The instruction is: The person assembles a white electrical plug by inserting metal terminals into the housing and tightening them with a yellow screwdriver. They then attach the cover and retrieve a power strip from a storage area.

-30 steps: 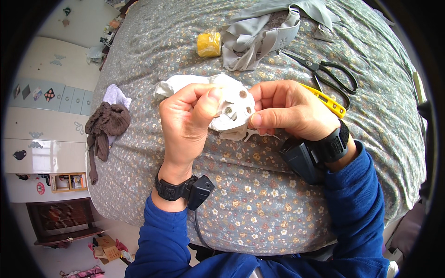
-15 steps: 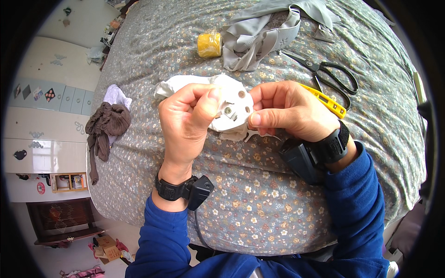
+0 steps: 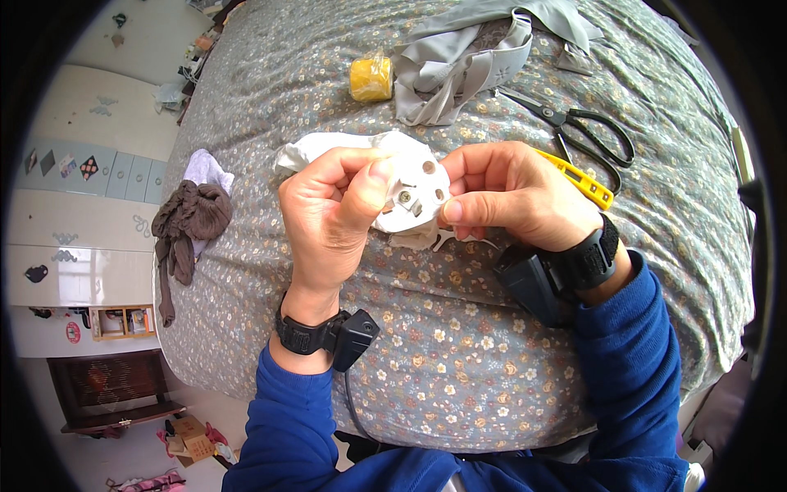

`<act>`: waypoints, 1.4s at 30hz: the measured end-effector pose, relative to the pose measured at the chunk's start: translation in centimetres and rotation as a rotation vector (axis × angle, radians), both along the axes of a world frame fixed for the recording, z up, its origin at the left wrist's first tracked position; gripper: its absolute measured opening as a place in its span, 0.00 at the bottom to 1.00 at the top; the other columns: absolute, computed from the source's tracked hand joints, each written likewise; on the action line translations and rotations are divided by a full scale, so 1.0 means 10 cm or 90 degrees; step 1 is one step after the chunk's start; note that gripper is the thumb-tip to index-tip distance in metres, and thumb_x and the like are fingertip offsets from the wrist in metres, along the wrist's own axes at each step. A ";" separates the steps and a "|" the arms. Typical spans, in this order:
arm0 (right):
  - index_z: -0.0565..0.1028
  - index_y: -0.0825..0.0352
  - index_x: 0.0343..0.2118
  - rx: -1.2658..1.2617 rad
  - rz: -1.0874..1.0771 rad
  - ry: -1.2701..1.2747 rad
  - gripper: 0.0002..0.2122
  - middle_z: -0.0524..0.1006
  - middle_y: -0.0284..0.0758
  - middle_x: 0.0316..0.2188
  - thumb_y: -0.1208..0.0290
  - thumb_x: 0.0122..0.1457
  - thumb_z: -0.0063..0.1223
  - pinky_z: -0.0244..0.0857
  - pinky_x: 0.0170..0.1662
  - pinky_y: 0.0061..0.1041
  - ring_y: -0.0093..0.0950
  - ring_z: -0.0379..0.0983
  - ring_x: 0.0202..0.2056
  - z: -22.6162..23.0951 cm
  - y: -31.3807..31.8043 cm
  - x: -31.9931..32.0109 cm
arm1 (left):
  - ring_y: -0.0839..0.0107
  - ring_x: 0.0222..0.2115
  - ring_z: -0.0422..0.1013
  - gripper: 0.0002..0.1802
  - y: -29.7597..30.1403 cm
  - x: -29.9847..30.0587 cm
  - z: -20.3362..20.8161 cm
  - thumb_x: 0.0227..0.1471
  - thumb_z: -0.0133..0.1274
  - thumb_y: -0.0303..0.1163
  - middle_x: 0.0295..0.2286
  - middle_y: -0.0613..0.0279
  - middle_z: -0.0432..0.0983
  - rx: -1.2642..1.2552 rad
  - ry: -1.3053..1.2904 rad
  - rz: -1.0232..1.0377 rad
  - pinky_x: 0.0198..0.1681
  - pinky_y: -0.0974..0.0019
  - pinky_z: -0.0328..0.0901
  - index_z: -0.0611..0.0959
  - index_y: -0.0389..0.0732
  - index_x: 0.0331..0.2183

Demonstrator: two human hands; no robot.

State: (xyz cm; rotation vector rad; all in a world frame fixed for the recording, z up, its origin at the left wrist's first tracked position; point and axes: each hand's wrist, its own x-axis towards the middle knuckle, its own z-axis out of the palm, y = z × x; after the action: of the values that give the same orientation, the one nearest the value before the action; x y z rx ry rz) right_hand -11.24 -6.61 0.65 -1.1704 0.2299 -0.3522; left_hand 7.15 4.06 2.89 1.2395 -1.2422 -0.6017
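Bedding of grey floral cloth [image 3: 467,369] is spread beneath the fingers of both hands. Beyond them, a crumpled heap of smooth grey fabric [image 3: 512,61] is laid. A white, soft-looking, rounded piece pierced with holes [image 3: 410,160] is held between the hands: its left part is clamped by the thumb and fingers of the left hand [image 3: 328,205], its right edge pinched by those of the right hand [image 3: 525,193]. Past the right fingers, black-handled metal scissors [image 3: 560,117] are seen near a long yellow tool [image 3: 590,184]; beyond the left, a yellow, clear-wrapped roll [image 3: 370,79].
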 end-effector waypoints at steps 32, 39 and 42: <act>0.65 0.73 0.56 -0.021 -0.099 -0.157 0.26 0.76 0.36 0.43 0.83 0.53 0.58 0.69 0.44 0.21 0.20 0.74 0.39 0.04 0.04 0.04 | 0.55 0.44 0.75 0.22 -0.09 0.08 0.05 0.35 0.65 0.17 0.42 0.55 0.76 -0.323 -0.611 0.073 0.44 0.59 0.74 0.80 0.41 0.36; 0.65 0.74 0.56 -0.107 -0.171 -0.109 0.28 0.74 0.35 0.46 0.82 0.51 0.62 0.68 0.50 0.22 0.21 0.72 0.46 0.01 0.13 0.09 | 0.55 0.45 0.74 0.21 -0.09 0.06 0.09 0.35 0.65 0.19 0.43 0.54 0.76 -0.272 -0.625 0.012 0.45 0.59 0.73 0.79 0.41 0.36; 0.65 0.74 0.55 -0.117 -0.170 -0.099 0.27 0.74 0.35 0.46 0.82 0.52 0.61 0.69 0.49 0.23 0.22 0.73 0.46 0.01 0.12 0.09 | 0.56 0.44 0.75 0.18 -0.04 0.10 0.13 0.37 0.66 0.21 0.43 0.52 0.76 -0.176 -0.501 -0.052 0.44 0.60 0.72 0.80 0.40 0.35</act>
State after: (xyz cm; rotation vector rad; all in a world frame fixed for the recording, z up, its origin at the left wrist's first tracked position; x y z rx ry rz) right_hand -10.32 -5.37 0.74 -1.2889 0.2211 -0.7087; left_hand 8.11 3.63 4.17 1.2265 -1.9554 0.0401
